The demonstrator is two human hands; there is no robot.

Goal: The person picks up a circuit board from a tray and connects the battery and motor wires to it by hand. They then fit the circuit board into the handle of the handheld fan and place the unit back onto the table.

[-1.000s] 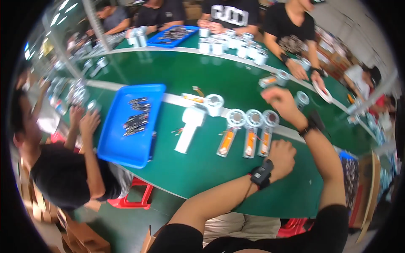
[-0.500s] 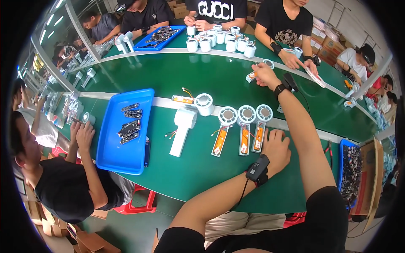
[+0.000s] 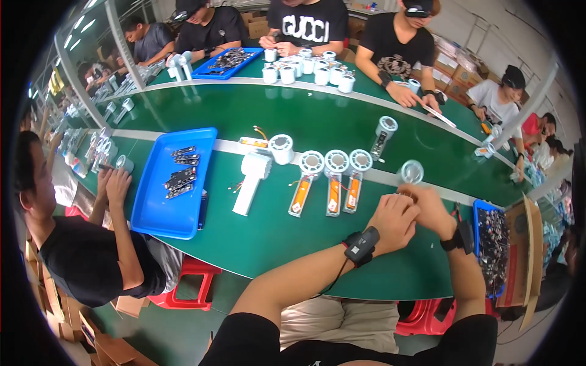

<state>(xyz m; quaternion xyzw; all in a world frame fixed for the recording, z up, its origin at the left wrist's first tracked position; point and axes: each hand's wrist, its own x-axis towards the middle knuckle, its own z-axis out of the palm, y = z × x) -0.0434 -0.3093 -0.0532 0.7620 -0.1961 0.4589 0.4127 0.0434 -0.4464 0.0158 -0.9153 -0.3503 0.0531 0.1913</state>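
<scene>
My left hand (image 3: 392, 224) and my right hand (image 3: 429, 210) are together over the table, fingers curled round the handle of a white handheld fan. Its round head (image 3: 412, 172) sticks out beyond them, slightly blurred; the handle is hidden by my hands. To the left three open fan bodies lie in a row, with round grilles and orange batteries in their handles: the left one (image 3: 300, 196), the middle one (image 3: 333, 195) and the right one (image 3: 353, 194), which is nearest my left hand.
Further left lie a white fan (image 3: 247, 189) and another fan body (image 3: 281, 149). A blue tray (image 3: 141, 201) holds circuit boards. A fan body (image 3: 384, 135) lies on the green belt (image 3: 244, 110). At right stand a blue bin of parts (image 3: 492, 244) and a cardboard box (image 3: 519, 253). Co-workers sit around.
My right hand has come back from the belt with a fan body, and my left hand has moved to meet it. Another fan body now shows on the belt. The view has shifted slightly.
</scene>
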